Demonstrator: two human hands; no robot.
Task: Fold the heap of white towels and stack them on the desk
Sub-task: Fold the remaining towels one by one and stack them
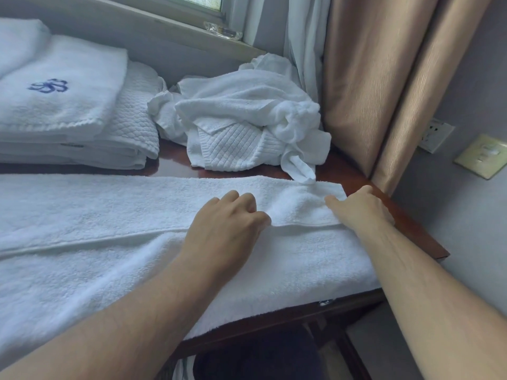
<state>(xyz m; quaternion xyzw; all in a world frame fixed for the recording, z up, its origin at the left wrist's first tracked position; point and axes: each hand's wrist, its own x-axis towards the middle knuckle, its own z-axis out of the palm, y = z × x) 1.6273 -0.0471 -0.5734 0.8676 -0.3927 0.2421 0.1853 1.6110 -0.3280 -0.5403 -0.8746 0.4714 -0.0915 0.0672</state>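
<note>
A large white towel (104, 215) lies spread along the front of the dark wooden desk (411, 226), its far half folded toward me so a hem runs lengthwise across it. My left hand (227, 226) rests on that hem near the middle, fingers curled and pinching the folded edge. My right hand (359, 207) grips the folded layer at the towel's right end by the desk's edge. Behind it sits a crumpled heap of white towels (247, 119). A stack of folded towels (60, 105), the top one with a blue embroidered emblem, stands at the back left.
Beige curtains (384, 78) hang right behind the heap at the desk's right corner. A windowsill (192, 26) with a glass dish runs along the back. Wall sockets and a switch plate (480, 154) are on the right wall. A dark object lies under the desk.
</note>
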